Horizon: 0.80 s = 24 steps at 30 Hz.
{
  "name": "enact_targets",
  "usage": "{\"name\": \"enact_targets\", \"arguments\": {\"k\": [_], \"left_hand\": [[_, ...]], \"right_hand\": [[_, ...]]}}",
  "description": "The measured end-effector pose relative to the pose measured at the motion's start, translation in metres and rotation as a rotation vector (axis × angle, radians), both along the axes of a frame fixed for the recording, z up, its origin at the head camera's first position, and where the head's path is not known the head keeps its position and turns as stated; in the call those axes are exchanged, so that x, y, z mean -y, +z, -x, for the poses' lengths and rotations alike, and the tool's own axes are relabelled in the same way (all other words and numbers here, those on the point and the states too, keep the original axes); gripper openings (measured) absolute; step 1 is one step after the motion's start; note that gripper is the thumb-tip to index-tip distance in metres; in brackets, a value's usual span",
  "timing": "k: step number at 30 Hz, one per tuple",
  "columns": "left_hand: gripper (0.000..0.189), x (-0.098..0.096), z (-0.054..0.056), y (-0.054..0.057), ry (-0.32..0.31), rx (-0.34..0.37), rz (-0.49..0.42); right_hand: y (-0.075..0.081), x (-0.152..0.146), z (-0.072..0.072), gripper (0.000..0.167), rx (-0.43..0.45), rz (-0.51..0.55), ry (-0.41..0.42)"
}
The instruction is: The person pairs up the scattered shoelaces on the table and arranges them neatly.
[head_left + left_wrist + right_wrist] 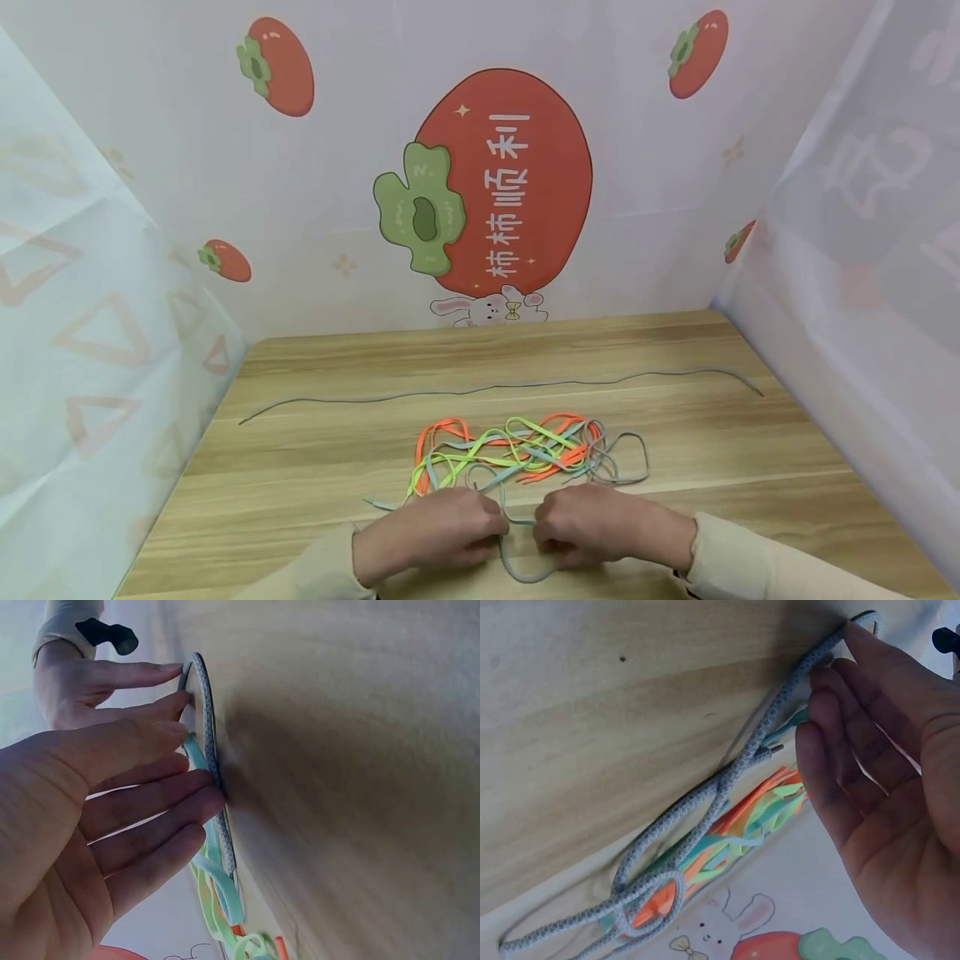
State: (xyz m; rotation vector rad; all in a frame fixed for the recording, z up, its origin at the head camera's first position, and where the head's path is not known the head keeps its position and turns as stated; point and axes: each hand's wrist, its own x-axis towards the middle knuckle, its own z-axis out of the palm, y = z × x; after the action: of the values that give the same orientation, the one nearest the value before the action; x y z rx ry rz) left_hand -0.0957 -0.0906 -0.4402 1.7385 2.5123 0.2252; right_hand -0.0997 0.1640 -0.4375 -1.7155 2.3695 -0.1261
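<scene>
The right hand [588, 523] appears to pinch the grey cord [766, 722], its thumb tip on one strand and the other fingers bent behind. The left hand [442, 525] faces it just across the cord with fingertips touching the same length; whether thumb and finger close on it, I cannot tell. Between the hands the cord bows into a small loop on the near side of the tabletop [300, 467], and farther along it crosses itself.

The step in hand looks like working that loop of the grey cord. The next move would seem to call for a light, sure hold on one strand while the other is eased through or drawn out, without dragging neighbouring laces along.

Just beyond the fingers lies a tangle: orange laces [573, 456], yellow-green laces [205, 896] and pale teal laces [227, 895], with grey loops at its right end. Farther back, a second grey cord [495, 387] stretches nearly straight across the tabletop, before the persimmon-printed backdrop [637, 250].
</scene>
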Motion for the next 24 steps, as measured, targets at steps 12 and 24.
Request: {"name": "enact_targets", "arguments": {"k": [12, 24], "left_hand": [[0.013, 0.0, -0.003, -0.001, -0.016, -0.011, -0.049], [0.018, 0.005, -0.003, -0.005, -0.09, 0.027, -0.069]], "right_hand": [[-0.01, 0.014, -0.002, 0.018, -0.051, 0.05, 0.056], [-0.013, 0.02, 0.005, 0.013, 0.086, 0.155, 0.012]]}}
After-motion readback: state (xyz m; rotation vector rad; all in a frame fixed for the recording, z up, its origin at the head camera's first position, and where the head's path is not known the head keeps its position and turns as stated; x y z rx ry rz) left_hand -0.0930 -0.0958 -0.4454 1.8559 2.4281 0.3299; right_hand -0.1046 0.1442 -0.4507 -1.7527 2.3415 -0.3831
